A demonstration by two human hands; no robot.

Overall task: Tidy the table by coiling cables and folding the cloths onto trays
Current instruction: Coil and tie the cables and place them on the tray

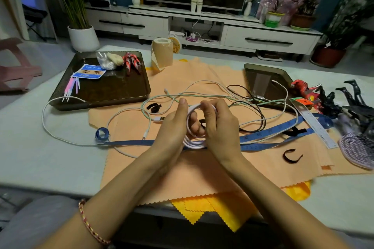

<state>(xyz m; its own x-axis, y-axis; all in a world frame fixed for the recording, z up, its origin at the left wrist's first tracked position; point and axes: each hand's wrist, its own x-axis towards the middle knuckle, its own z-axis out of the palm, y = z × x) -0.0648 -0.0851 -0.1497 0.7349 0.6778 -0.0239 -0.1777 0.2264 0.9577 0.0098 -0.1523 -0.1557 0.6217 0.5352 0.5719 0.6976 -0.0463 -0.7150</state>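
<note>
The white round cable coil [194, 144] is hanging just above the unfolded orange cloth [202, 170], the left hand [172, 129] gripping its loops and the right hand [219, 127] pinching its top. Other cables are lying loose. The 2 dark trays [113, 89] are holding nothing coiled or folded.

Matt peach cloth [202, 172], glossy dark tray [113, 89], smooth white cable [194, 143]

White cable [193, 143], partly wound into a coil, upright over an orange cloth [202, 170] spread flat on a yellow cloth [212, 208]; loose cables [238, 98] tangled between two dark trays [113, 91] [261, 77].
</note>
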